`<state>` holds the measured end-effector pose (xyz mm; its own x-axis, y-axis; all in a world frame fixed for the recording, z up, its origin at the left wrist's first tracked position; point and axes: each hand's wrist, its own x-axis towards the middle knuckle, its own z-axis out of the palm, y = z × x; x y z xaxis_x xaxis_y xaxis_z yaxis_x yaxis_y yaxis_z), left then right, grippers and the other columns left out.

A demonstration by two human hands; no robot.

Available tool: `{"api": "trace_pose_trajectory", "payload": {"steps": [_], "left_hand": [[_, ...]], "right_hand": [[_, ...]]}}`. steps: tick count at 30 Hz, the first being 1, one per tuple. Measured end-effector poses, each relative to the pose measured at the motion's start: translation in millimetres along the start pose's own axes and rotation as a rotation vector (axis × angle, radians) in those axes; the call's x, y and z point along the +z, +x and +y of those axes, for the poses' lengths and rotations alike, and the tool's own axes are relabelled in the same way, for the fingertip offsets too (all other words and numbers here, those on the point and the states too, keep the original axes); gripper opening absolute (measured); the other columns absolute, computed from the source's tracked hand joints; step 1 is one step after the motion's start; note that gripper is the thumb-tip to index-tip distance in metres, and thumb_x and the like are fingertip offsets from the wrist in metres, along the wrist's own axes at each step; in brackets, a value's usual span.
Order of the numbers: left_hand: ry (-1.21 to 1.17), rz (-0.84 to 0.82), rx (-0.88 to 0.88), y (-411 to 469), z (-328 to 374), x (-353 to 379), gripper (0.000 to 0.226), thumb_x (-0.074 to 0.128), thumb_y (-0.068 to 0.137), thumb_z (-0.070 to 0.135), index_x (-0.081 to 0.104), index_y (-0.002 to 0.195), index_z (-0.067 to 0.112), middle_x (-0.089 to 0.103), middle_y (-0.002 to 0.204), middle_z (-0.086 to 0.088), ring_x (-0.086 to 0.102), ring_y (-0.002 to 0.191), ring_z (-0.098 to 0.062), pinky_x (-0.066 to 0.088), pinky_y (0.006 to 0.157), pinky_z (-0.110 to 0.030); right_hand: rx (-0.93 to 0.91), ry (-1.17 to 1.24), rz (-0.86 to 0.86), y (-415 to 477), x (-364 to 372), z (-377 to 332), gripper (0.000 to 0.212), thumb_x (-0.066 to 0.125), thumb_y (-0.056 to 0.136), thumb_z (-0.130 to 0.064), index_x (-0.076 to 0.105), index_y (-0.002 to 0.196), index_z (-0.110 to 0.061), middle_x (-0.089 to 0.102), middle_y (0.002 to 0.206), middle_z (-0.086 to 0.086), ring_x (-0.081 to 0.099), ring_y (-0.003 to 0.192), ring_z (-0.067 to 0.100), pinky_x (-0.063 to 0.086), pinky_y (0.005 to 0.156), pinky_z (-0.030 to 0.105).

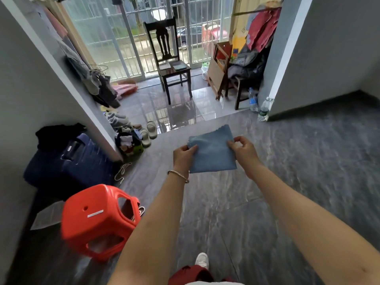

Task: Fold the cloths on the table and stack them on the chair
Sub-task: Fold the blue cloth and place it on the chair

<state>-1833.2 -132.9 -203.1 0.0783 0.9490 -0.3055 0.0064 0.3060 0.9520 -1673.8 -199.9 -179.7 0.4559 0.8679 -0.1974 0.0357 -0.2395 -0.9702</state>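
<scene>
A folded blue cloth point(212, 150) is held out flat in front of me, above the grey floor. My left hand point(183, 156) grips its left edge and my right hand point(243, 150) pinches its right edge. Far ahead, by the barred glass doors, stands a dark wooden chair point(167, 60). Two folded cloths lie on its seat: a pale one point(165, 66) and a dark green one point(179, 66). No table is in view.
An orange plastic stool point(98, 221) lies tipped at my lower left, a dark blue suitcase point(67, 161) behind it. Slippers point(149, 132) and shoes line the left wall. A second chair piled with clothes point(244, 68) and two water bottles point(259, 103) stand at the right.
</scene>
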Motion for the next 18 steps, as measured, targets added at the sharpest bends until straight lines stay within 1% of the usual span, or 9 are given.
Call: {"api": "trace_pose_trajectory", "payload": {"steps": [3,6,10,13,18], "left_hand": [[-0.019,-0.001,-0.008,19.7,6.2,-11.9,0.023,0.063,0.084,0.008,0.059,0.063,0.015,0.057,0.087,-0.012,0.050,0.082,-0.022,0.041,0.073,-0.035],[-0.037,-0.017,-0.007,42.4,12.6,-25.9,0.021,0.064,0.083,0.008,0.058,0.064,0.015,0.056,0.087,-0.013,0.051,0.083,-0.023,0.042,0.074,-0.037],[-0.024,-0.023,-0.005,70.0,21.4,-39.7,0.022,0.064,0.083,0.010,0.055,0.064,0.016,0.053,0.086,-0.012,0.050,0.082,-0.023,0.041,0.073,-0.036],[-0.012,-0.023,0.008,89.2,25.9,-46.0,0.021,0.064,0.083,0.010,0.057,0.065,0.017,0.055,0.087,-0.012,0.051,0.083,-0.022,0.043,0.075,-0.036],[0.005,-0.008,0.011,119.4,27.2,-50.7,0.018,0.063,0.084,0.010,0.058,0.068,0.017,0.057,0.088,-0.012,0.052,0.084,-0.023,0.045,0.077,-0.038]], "right_hand": [[-0.002,-0.016,0.001,13.6,18.7,-6.6,0.016,0.054,0.092,-0.024,0.048,0.079,-0.017,0.051,0.076,-0.001,0.047,0.066,0.012,0.036,0.056,0.024],[0.000,-0.011,0.004,27.8,38.7,-13.7,0.016,0.054,0.092,-0.026,0.049,0.079,-0.018,0.053,0.081,0.001,0.049,0.070,0.014,0.038,0.058,0.025],[-0.004,-0.007,0.016,43.0,60.4,-22.8,0.014,0.053,0.093,-0.026,0.049,0.086,-0.015,0.052,0.079,-0.002,0.048,0.068,0.011,0.038,0.056,0.024],[0.011,0.019,0.029,54.8,73.6,-27.7,0.013,0.054,0.093,-0.025,0.049,0.086,-0.016,0.052,0.078,-0.003,0.049,0.066,0.009,0.038,0.054,0.022],[0.015,0.021,0.022,78.1,88.7,-32.0,0.013,0.053,0.093,-0.024,0.049,0.087,-0.014,0.053,0.078,-0.003,0.049,0.066,0.010,0.040,0.055,0.022]]}}
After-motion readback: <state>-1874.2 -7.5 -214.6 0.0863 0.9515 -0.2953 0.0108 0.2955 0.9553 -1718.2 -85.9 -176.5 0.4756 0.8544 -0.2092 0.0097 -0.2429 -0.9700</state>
